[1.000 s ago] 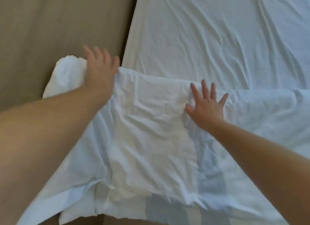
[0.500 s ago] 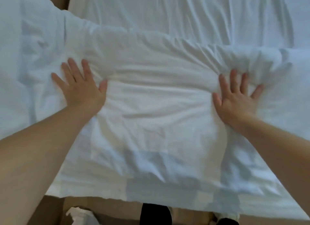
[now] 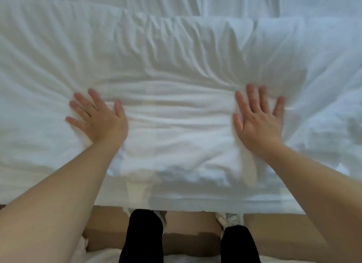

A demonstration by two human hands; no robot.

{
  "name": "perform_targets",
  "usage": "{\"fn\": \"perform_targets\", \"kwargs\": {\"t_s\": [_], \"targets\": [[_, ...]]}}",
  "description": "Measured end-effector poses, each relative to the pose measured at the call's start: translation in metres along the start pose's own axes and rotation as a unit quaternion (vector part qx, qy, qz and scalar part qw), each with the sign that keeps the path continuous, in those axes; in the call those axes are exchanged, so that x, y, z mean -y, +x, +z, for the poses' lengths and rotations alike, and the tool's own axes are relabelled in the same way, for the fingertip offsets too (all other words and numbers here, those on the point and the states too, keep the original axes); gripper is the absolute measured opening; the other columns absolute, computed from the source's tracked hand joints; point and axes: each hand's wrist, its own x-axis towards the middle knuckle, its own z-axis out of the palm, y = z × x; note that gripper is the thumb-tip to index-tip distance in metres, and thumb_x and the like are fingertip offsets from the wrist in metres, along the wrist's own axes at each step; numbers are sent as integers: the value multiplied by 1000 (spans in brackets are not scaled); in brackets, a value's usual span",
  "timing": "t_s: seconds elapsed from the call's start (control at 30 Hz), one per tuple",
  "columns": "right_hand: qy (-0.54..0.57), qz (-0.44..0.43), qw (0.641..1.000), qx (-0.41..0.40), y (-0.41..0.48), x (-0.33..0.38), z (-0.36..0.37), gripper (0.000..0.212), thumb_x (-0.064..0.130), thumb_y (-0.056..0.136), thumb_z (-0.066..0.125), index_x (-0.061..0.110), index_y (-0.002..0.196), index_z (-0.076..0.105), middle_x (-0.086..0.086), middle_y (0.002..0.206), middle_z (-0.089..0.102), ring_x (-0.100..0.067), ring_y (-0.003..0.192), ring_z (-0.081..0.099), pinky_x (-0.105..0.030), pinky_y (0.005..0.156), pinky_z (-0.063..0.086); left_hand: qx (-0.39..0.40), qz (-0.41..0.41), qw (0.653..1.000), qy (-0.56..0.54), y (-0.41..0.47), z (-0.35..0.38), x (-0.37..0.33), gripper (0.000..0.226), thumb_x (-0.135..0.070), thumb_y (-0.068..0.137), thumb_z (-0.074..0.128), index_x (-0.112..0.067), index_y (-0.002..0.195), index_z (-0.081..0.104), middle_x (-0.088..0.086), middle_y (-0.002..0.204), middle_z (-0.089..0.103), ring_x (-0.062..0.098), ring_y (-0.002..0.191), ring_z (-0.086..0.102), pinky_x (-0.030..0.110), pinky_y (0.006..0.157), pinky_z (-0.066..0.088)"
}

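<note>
Compared with a second before, when the left hand point(image 3: 101, 119) was laid at a far corner of the white cloth point(image 3: 180, 125) by the side edge of the bed point(image 3: 195, 0), both hands were now set closer to the bed's near edge, one on each side of a flattened panel of the cloth. The cloth was spread across the bed in layers, its lower hem hung over the near edge, and a ridge of gathered folds was raised just beyond the fingertips. The left hand was pressed flat on the cloth with its fingers point(image 3: 95, 98) straight and spread apart. The right hand point(image 3: 258, 121) was pressed flat in the same way, fingers apart, nothing being gripped by either. Its outline was somewhat blurred. Beyond the cloth, the bed's white sheet was seen creased toward the far edge. Below the near edge, a tan floor point(image 3: 188, 221) was shown, with two legs in black trousers point(image 3: 145, 235) and light shoes point(image 3: 229, 218) partly hidden under the hem.
</note>
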Motion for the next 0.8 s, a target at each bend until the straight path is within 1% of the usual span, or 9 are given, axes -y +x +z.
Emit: {"fn": "perform_targets", "kwargs": {"t_s": [0.03,0.1,0.2,0.27,0.37,0.43,0.5,0.63,0.8], "targets": [[5,35,999,5,-9,-14,-1,61,49,98,20,32,155,13,-1,165,0,-26,151,-4,-64,115,-2,-2,24,1000,-15,-18,-1,-20,71,-49,99,23,-14,155,-2,18,161,-9,36,148,-7,65,114,1],[28,40,999,0,-22,-18,-6,61,50,98,20,33,155,8,-1,164,-5,-28,150,-8,-65,114,-5,-5,164,986,-20,-63,3,-66,70,-48,98,23,-15,155,1,16,161,-6,35,149,-4,64,114,-1],[52,-77,996,-18,-35,0,-1,60,50,99,21,35,155,10,-1,164,0,-29,151,-4,-66,114,-4,-5,372,928,19,-123,21,-124,68,-49,94,20,-20,155,12,11,163,2,30,150,2,62,114,2],[24,-90,996,2,-47,-11,13,60,51,99,19,35,155,7,-1,165,-3,-28,151,-6,-67,113,-2,7,418,906,67,-140,32,-131,66,-47,95,21,-21,155,14,8,163,4,27,150,3,62,115,6],[-1,15,999,50,-64,-52,27,64,55,98,15,33,154,-7,-6,163,-16,-30,149,-14,-67,113,-3,10,408,900,150,-139,36,-91,66,-49,98,19,-23,156,1,6,163,-7,25,150,-6,58,117,2],[-7,93,991,97,-77,-69,24,68,58,97,11,30,153,-15,-11,160,-22,-35,148,-18,-69,112,-1,9,355,917,184,-128,25,-53,68,-53,97,14,-23,154,-7,6,162,-12,26,149,-11,57,117,-1],[11,124,983,132,-86,-65,9,70,58,96,11,28,154,-16,-12,160,-23,-39,147,-18,-72,110,2,30,304,927,217,-114,7,-16,68,-54,96,9,-22,154,-11,8,162,-14,28,149,-13,58,116,-1],[33,-1,990,137,-98,6,-19,66,53,99,15,32,153,-15,-7,160,-26,-38,147,-17,-72,111,4,52,263,928,260,-77,-39,47,68,-50,98,15,-19,155,-6,11,162,-12,30,149,-10,58,116,3],[84,-108,979,149,-84,158,-42,66,55,100,16,34,152,-19,-6,158,-31,-38,146,-22,-71,111,10,26,223,914,339,-4,-94,136,66,-47,97,20,-18,156,7,15,162,2,33,148,-2,59,115,1]]}}
